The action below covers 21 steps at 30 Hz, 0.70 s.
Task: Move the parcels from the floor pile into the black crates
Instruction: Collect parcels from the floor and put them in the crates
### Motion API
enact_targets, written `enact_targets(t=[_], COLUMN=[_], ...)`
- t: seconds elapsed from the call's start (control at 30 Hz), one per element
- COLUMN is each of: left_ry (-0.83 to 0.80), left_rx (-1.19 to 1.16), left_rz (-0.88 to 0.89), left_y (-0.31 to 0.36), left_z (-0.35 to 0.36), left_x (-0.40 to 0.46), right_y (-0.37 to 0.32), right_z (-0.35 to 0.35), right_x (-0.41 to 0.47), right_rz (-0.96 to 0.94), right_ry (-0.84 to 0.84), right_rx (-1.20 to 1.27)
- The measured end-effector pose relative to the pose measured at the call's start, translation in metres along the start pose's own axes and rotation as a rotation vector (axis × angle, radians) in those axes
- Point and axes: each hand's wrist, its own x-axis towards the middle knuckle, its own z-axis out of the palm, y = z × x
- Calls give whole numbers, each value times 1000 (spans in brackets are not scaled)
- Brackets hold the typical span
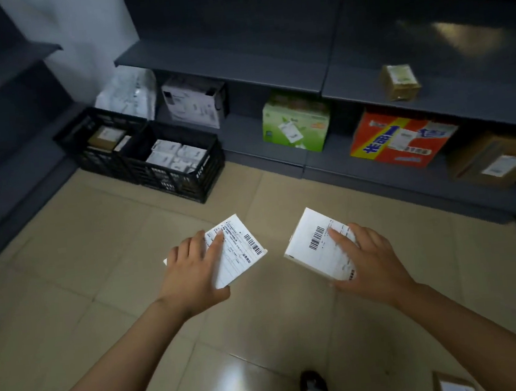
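Above a beige tiled floor (pixel 96 244), a person carries two white labelled parcels, one in each grip. Left hand (pixel 191 272) curls over the left parcel (pixel 240 251), fingers on top, thumb beneath; right hand (pixel 368 260) holds the right parcel (pixel 316 246) likewise. At 11 o'clock stand two black crates side by side: the near crate (pixel 178 175) filled with white parcels, the far crate (pixel 98 142) holding brown boxes. Grey shelving (pixel 366 88) at 1 o'clock bears cartons.
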Motion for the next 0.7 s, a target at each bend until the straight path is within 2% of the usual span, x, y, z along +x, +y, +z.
enact_targets(t=[0.3, 0.5, 0.7], left_ry=[-18, 21, 43], left_rx=[-7, -52, -68], left_rz=[-267, -338, -385], left_y=[-75, -122, -199], left_z=[-29, -39, -35], left_x=[88, 144, 178], right_y=[-29, -55, -120], right_z=[-35, -59, -65], right_x=[189, 295, 387], right_rz=[-173, -279, -358], right_ry=[-65, -113, -177], right_rx=[39, 10, -5])
